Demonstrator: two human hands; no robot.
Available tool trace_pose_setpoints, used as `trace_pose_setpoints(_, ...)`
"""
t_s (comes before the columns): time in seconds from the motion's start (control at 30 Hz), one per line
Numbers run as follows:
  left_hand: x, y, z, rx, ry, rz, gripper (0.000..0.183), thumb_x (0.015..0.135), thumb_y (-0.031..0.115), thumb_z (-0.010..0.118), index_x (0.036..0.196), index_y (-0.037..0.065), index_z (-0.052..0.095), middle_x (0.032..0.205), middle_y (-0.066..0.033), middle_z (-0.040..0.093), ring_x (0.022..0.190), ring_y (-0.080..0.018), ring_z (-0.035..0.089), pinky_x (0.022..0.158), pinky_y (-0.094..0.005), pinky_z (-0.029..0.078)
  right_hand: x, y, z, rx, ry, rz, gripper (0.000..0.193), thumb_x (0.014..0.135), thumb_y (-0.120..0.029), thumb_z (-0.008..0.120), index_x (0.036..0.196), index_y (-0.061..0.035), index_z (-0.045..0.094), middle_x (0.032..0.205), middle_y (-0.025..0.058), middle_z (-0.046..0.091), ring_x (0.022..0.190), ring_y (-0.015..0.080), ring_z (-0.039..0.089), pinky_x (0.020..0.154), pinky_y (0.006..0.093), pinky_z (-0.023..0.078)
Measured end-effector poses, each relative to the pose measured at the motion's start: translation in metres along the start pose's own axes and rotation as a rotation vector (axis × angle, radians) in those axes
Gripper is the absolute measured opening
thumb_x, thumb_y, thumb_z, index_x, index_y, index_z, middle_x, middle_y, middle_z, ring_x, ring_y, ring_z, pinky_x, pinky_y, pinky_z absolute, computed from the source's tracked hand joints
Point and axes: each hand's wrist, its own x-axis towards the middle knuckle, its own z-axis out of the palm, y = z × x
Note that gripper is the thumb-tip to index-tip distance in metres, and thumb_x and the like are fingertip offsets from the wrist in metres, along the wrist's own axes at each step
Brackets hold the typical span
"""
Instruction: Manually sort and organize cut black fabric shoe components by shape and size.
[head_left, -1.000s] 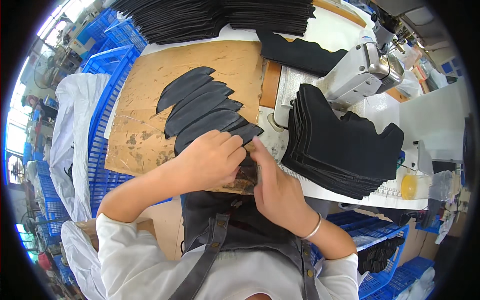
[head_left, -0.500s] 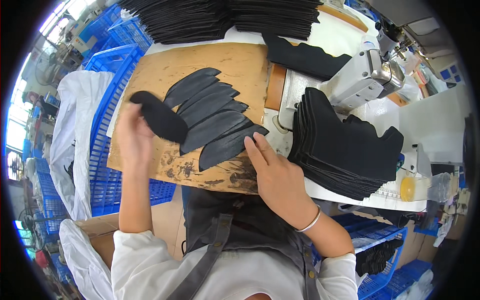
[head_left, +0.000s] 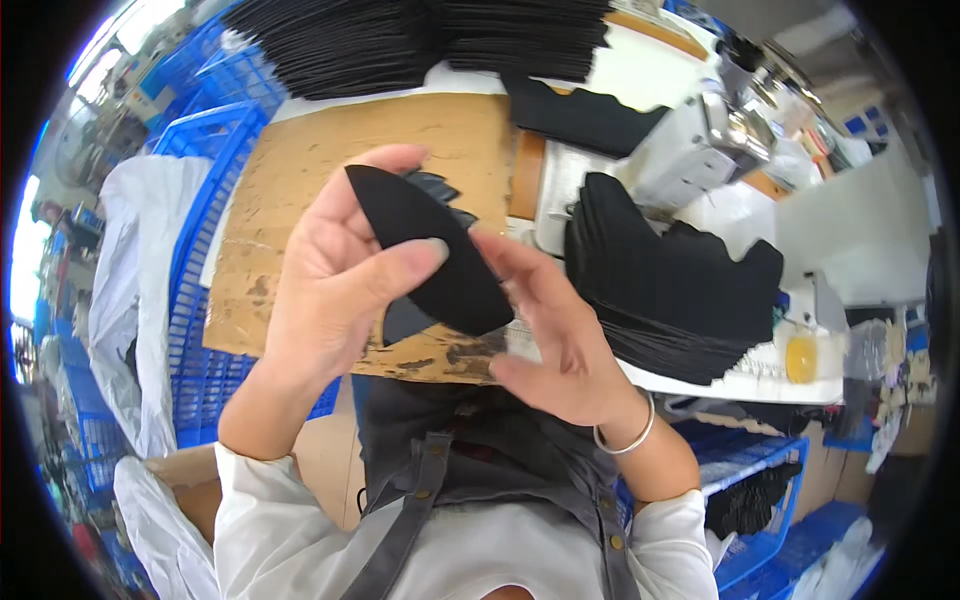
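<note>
A black leaf-shaped fabric piece point(head_left: 430, 240) is held up in front of me, tilted, its matte face toward me. My left hand point(head_left: 335, 265) grips it, thumb on the face and the other fingers behind. Close to its right edge is my right hand point(head_left: 555, 335), thumb spread away and fingertips at or just beside the edge; whether they touch it I cannot tell. Behind the piece, several dark grey leaf-shaped pieces point(head_left: 408, 322) lie on the brown board point(head_left: 275, 190), mostly hidden by it and my left hand.
Stacked black cut pieces point(head_left: 670, 270) lie right of the board, near a white sewing machine point(head_left: 690, 140). More black stacks point(head_left: 420, 45) fill the far side. A single black piece point(head_left: 580, 115) lies before them. A blue crate point(head_left: 190, 310) stands left; a yellow spool point(head_left: 801, 360) sits right.
My left hand has moved right with the black fabric piece, over the board. My right hand has lifted off the dark pieces and opened beside the held one. The view has shifted slightly.
</note>
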Motion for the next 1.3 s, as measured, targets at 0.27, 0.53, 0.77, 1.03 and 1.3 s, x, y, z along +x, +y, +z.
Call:
trace_pose_setpoints(0.27,0.042,-0.030,0.063,0.436,-0.306,-0.274,0.022,0.084,0.006,0.069,0.101,-0.004,0.059,0.092,-0.0038,0.063,0.078,-0.0056,0.056,0.068,-0.0223,0.048,-0.050,-0.062,-0.084,-0.229,0.174,0.496,0.014,0.084,-0.007,0.067,0.082,0.0045,0.060,0.071,0.0062,0.060,0.055,0.0086,0.057,0.052,0.0235,0.045)
trace_pose_setpoints(0.53,0.099,-0.073,0.110,0.598,-0.720,-0.326,0.022,0.085,0.007,0.068,0.101,-0.001,0.054,0.082,0.0012,0.057,0.072,-0.0023,0.052,0.063,-0.0169,0.042,-0.050,-0.076,-0.165,-0.465,0.143,0.572,0.021,0.080,-0.012,0.071,0.091,0.0044,0.062,0.073,0.0087,0.061,0.063,0.0111,0.055,0.059,0.0264,0.045)
trace_pose_setpoints(0.77,0.104,-0.084,0.128,0.863,-0.835,-0.312,0.027,0.084,0.020,0.071,0.073,0.000,0.058,0.058,0.0034,0.047,0.053,-0.0019,0.040,0.046,-0.0215,0.031,-0.052,-0.066,-0.178,-0.615,0.083,0.589,0.026,0.072,-0.012,0.080,0.080,0.0004,0.059,0.068,-0.0020,0.052,0.064,0.0042,0.046,0.055,0.0227,0.040)
trace_pose_setpoints(1.03,0.098,-0.092,0.128,0.957,-0.745,-0.182,0.038,0.075,0.027,0.078,0.073,-0.002,0.055,0.057,-0.0048,0.047,0.054,-0.0093,0.042,0.050,-0.0284,0.035,-0.047,-0.065,-0.176,-0.710,0.046,0.516,0.032,0.072,-0.018,0.078,0.086,0.0052,0.061,0.069,0.0144,0.061,0.062,0.0158,0.055,0.062,0.0300,0.047)
trace_pose_setpoints(1.3,0.096,-0.095,0.129,1.027,-0.751,-0.052,0.038,0.073,0.027,0.079,0.074,-0.003,0.056,0.058,-0.0075,0.049,0.053,-0.0113,0.044,0.051,-0.0292,0.036,-0.046,-0.068,-0.178,-0.750,-0.010,0.561,0.035,0.071,-0.019,0.078,0.089,0.0058,0.060,0.074,0.0180,0.062,0.063,0.0213,0.057,0.065,0.0313,0.048)
